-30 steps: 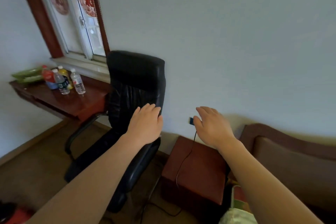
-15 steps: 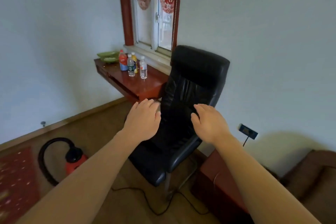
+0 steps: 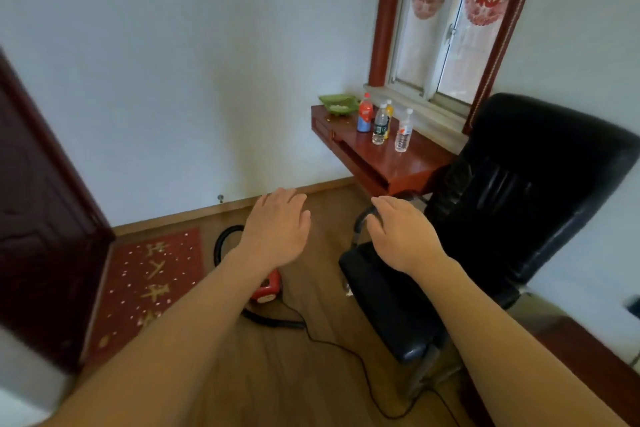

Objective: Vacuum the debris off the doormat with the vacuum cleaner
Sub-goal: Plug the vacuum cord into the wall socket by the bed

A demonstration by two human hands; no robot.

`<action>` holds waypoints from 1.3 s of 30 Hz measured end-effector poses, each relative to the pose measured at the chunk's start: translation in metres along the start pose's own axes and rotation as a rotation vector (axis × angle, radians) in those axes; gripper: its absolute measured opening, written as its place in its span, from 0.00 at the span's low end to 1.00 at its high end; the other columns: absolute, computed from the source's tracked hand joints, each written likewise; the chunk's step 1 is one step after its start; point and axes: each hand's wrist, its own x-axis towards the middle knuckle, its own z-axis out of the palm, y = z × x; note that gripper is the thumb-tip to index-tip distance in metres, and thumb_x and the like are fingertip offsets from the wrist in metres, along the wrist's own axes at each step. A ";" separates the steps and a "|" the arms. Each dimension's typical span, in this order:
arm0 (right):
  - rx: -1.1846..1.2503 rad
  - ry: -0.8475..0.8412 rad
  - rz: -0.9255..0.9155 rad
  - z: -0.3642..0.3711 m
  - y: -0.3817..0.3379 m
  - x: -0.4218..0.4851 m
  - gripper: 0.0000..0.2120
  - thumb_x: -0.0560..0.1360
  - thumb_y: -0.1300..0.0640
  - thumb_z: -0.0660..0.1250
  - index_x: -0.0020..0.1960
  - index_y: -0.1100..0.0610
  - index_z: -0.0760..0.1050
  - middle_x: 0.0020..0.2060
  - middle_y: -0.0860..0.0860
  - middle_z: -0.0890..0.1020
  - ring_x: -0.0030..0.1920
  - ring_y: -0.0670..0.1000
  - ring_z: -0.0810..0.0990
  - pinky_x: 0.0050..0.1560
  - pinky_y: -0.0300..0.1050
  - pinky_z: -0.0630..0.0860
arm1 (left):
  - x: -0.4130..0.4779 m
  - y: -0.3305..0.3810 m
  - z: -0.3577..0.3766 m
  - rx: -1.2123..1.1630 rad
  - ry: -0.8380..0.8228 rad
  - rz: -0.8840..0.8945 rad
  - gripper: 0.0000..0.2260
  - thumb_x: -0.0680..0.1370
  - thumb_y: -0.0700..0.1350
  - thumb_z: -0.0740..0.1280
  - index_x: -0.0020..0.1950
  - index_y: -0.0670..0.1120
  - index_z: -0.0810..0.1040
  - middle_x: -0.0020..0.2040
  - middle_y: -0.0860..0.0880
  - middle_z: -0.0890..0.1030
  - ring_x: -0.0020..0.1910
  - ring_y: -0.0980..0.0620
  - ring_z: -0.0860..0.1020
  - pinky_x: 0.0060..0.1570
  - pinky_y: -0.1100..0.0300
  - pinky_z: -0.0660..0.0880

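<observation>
Holding both my hands flat, empty: left hand [image 3: 277,229], right hand [image 3: 403,236]. Red vacuum cleaner [image 3: 266,286] low left; doormat [image 3: 149,281] long axis running near-far beside door [image 3: 41,218].

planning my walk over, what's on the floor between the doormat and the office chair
In the head view, the red vacuum cleaner with its hose and black cord lies between doormat and chair.

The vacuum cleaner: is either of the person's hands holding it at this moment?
No. The left hand and right hand are open in the air, while the vacuum cleaner sits on the floor.
</observation>
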 end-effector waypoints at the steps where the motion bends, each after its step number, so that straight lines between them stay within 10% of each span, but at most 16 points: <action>1: 0.000 -0.008 -0.024 0.006 -0.011 0.008 0.22 0.84 0.50 0.54 0.72 0.61 0.70 0.69 0.55 0.75 0.70 0.55 0.70 0.70 0.48 0.65 | -0.003 -0.012 -0.004 0.002 0.006 -0.024 0.21 0.87 0.50 0.53 0.77 0.46 0.68 0.76 0.46 0.70 0.75 0.48 0.66 0.77 0.51 0.58; 39: 0.028 -0.188 -0.504 0.170 -0.160 0.418 0.23 0.85 0.50 0.52 0.75 0.58 0.67 0.71 0.54 0.73 0.70 0.54 0.70 0.71 0.48 0.65 | 0.208 -0.312 0.024 0.093 0.035 -0.535 0.23 0.87 0.51 0.51 0.81 0.46 0.63 0.81 0.46 0.64 0.81 0.47 0.58 0.80 0.50 0.50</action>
